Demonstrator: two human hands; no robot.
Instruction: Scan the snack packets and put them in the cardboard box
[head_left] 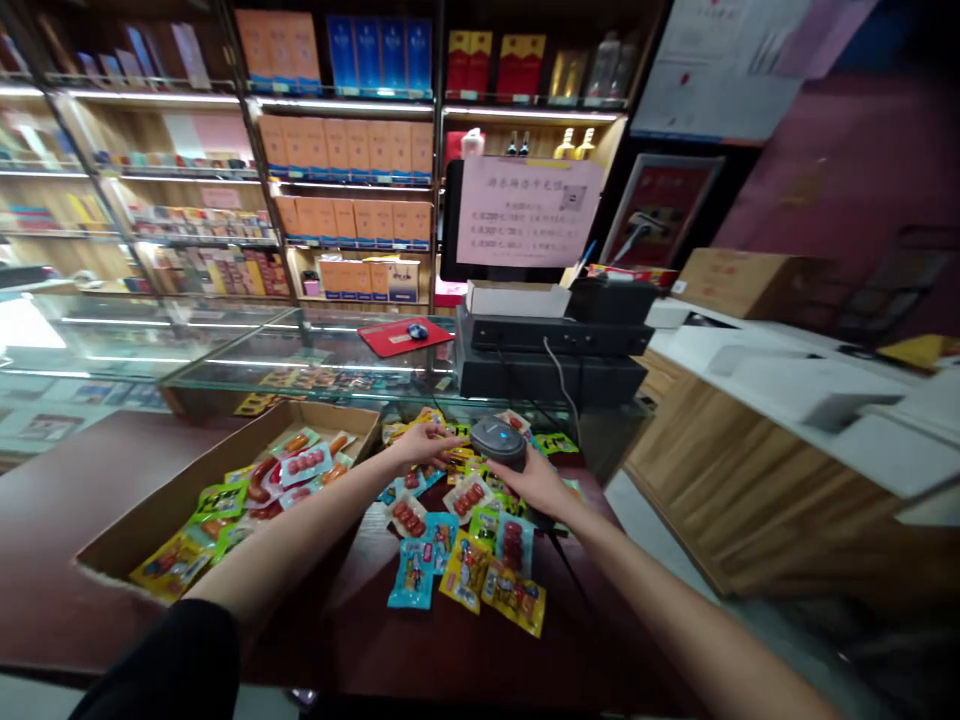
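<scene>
My right hand [538,482] is wrapped round a dark barcode scanner [498,442] with a small blue light on top. Just left of the scanner, my left hand [429,443] pinches at a small yellow snack packet [459,460], though its fingertips partly cover the contact. Beneath and in front of both hands, several packets lie loose on the dark red table: blue ones [412,573], yellow ones [465,570] and clear ones with small sausages [514,542]. Left of them, an open cardboard box [217,470] holds more sausage packets [304,463], partly behind my left forearm.
Behind the packets stands a glass display counter [337,345] with a red mouse pad [405,337]. A monitor with a paper sheet [529,212] and a black cash drawer [551,370] are at its right. A white-topped wooden counter [720,490] stands right; stocked shelves [345,190] line the back.
</scene>
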